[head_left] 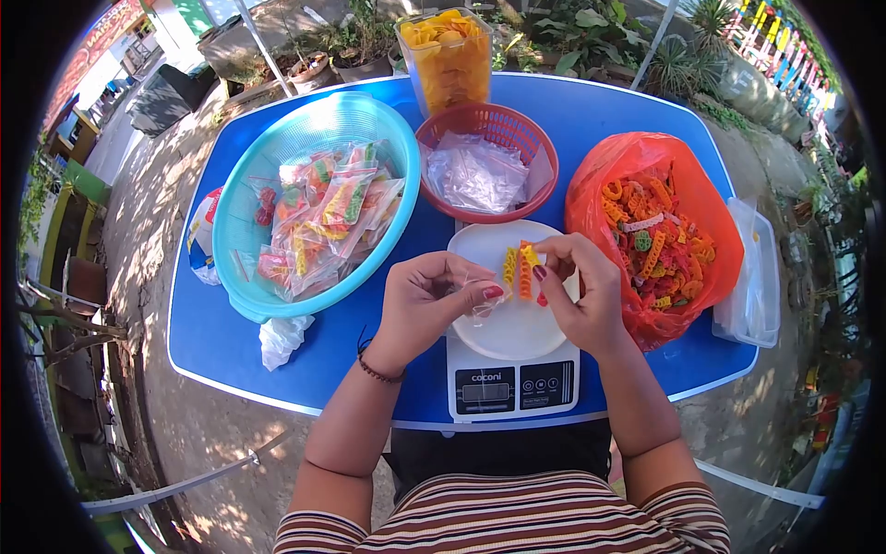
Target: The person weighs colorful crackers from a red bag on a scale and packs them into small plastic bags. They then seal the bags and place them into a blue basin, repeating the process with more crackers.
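Note:
My left hand (434,300) pinches a small clear plastic bag (482,297), its thumb and fingers closed on the film. In my right hand (588,294) are a few ridged snack pieces (525,274), yellow, orange and red, gripped between thumb and fingers beside the bag. Both hands are above a white round plate (508,343) on a white kitchen scale (514,408); the display is too faint to read. To the right, a red plastic bag (591,175) bulges with loose coloured snack pieces (657,242).
A turquoise basket (238,175) on the left holds several filled packets (337,208). Behind the scale, a red basket (544,138) contains clear bags (475,174). A tub of yellow chips (449,69) stands at the back. Crumpled plastic (284,340) and a clear container (755,277) lie on the blue table (221,346).

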The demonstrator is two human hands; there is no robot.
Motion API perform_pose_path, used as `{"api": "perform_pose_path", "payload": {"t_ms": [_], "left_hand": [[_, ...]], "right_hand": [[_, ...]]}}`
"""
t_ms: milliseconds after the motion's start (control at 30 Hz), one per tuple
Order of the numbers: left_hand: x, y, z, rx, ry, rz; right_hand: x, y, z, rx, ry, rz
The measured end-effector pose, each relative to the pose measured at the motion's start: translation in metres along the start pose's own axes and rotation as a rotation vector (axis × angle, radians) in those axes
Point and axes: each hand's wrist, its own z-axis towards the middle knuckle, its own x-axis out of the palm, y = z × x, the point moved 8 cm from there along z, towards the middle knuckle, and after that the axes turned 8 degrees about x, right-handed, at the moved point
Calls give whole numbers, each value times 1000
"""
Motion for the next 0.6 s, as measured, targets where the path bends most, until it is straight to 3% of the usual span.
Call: {"api": "perform_pose_path", "payload": {"t_ms": [100, 300, 400, 500, 600], "left_hand": [[2, -4, -1, 50, 8, 103], [4, -5, -3, 107, 50, 206], [7, -8, -3, 120, 81, 234], [7, -10, -4, 143, 91, 260], [10, -12, -4, 174, 98, 238]], "right_hand": [[-6, 0, 0, 23, -31, 359], [12, 10, -10, -11, 19, 710], [18, 6, -13, 16, 58, 769], [18, 4, -14, -7, 122, 494], [14, 8, -9, -73, 68, 463]]}}
